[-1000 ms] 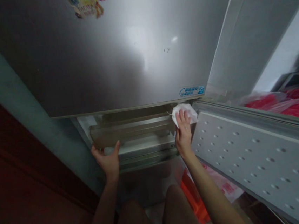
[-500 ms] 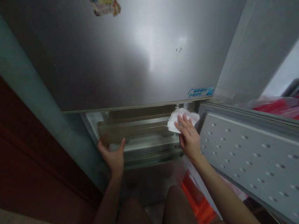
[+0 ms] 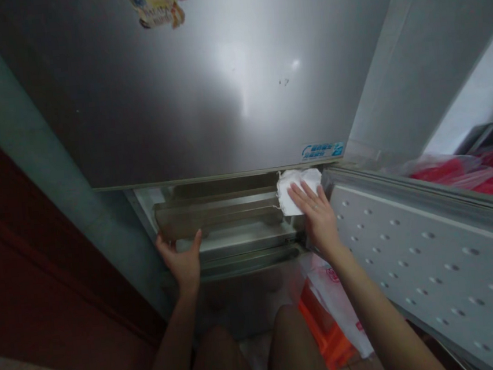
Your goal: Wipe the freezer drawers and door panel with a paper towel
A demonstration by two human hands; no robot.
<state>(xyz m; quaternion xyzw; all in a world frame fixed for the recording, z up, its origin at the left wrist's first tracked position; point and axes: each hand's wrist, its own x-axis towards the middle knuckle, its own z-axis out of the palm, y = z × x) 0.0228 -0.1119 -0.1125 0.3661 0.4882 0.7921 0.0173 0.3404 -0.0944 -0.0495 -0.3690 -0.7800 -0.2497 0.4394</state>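
A clear brownish fridge drawer (image 3: 218, 214) sits in the open compartment below the upper steel door. My left hand (image 3: 184, 261) holds the drawer's lower left corner, fingers curled at its end and the thumb against the front. At the drawer's right end, my right hand (image 3: 319, 216) presses a white cloth (image 3: 290, 195) flat under its fingers. Loose threads hang from the cloth's left edge. The cloth hides that end of the drawer.
The steel upper door (image 3: 157, 118) is shut above. An open lower door (image 3: 414, 250) with a dimpled inner panel stands at right. Below are another drawer (image 3: 240, 302), an orange container (image 3: 326, 340) and a white plastic bag (image 3: 341, 309). A dark red door (image 3: 41, 274) is at left.
The view has shifted slightly to the right. The cloth under my right hand has turned and lies flatter at the drawer's right end. My left hand keeps its place on the drawer.
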